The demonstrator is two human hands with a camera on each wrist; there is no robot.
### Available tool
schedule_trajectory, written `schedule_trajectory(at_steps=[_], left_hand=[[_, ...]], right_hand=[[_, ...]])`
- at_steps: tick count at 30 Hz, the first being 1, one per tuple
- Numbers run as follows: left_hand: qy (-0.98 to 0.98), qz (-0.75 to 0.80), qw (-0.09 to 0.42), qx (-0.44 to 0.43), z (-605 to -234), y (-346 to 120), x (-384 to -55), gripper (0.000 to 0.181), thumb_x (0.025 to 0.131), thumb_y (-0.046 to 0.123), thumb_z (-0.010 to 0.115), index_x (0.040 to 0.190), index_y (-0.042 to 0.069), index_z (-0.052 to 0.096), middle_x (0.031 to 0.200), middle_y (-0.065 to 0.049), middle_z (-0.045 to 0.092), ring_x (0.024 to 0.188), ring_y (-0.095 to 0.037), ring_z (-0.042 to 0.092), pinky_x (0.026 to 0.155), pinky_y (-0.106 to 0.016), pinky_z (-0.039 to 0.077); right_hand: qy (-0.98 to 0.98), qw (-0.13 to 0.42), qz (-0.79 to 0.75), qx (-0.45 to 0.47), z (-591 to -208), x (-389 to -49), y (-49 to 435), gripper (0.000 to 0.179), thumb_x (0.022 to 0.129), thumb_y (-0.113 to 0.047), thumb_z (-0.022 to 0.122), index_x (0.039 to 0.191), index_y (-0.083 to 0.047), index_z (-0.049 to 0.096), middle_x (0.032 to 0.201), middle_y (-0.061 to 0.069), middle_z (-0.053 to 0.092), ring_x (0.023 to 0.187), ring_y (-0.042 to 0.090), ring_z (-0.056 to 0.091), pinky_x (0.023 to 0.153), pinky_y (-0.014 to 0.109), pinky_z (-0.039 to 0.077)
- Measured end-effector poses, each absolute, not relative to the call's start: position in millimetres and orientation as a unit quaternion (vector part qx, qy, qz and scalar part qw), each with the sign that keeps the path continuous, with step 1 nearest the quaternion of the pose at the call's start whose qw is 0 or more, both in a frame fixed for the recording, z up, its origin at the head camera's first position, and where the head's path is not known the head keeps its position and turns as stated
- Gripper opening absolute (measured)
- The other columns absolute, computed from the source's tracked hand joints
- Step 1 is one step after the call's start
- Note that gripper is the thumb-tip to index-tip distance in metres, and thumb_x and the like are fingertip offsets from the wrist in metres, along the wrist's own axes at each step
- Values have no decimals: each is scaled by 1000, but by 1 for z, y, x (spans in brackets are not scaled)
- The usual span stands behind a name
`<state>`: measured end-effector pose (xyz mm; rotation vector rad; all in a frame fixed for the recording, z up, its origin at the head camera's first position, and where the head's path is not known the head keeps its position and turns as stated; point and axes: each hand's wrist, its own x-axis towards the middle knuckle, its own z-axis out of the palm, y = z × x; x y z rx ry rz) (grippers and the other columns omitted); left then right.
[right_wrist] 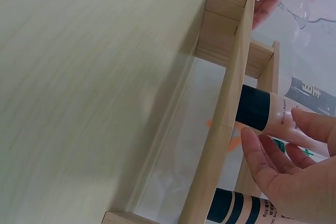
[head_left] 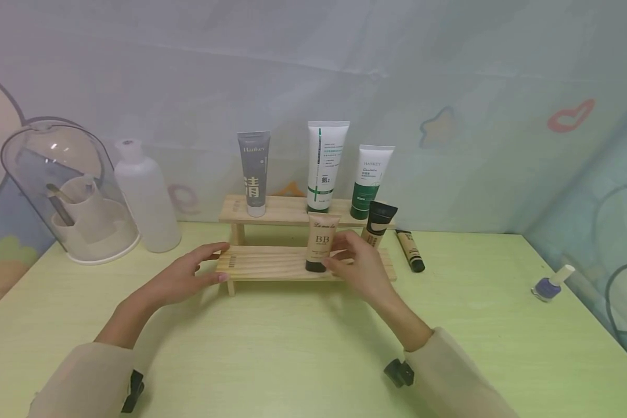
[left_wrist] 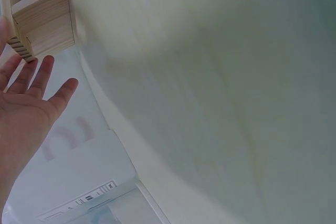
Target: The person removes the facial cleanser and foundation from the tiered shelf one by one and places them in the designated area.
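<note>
A two-tier wooden display stand [head_left: 271, 264] carries several cosmetic tubes. My left hand [head_left: 180, 278] rests its fingertips and thumb against the left end of the lower tier, fingers fairly straight. A beige BB cream tube [head_left: 321, 238] stands cap-down on that tier. Beside it is my right hand [head_left: 363, 267], the thumb in front of the tube and the loosely bent fingers at its right side. In the right wrist view, the fingertips [right_wrist: 249, 137] show below the tube, not wrapped round it. A black-capped beige tube [head_left: 378, 220] stands partly hidden behind this hand.
The upper tier holds a grey tube [head_left: 255, 171], a tall white tube [head_left: 326, 165] and a white-green tube [head_left: 371, 180]. A small tube [head_left: 410, 251] lies to the right, with purple nail polish [head_left: 551, 284] further off. At left stand a white bottle [head_left: 148, 197] and a domed organizer [head_left: 91, 226].
</note>
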<state>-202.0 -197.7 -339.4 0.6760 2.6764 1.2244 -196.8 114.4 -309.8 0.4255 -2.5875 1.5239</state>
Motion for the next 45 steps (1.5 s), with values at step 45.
schedule_trajectory(at_steps=[45], left_hand=[[885,406,63,219,-339,-197,-202,64,91,28,58,140,-1,29,142,-21,30,128,-41,29,100,-61,22]], right_hand=[[-864,69,471,163,-310,-189,115,31,78,3,69,105,-3,54,99,13,63,86,24,62,76,33,51]])
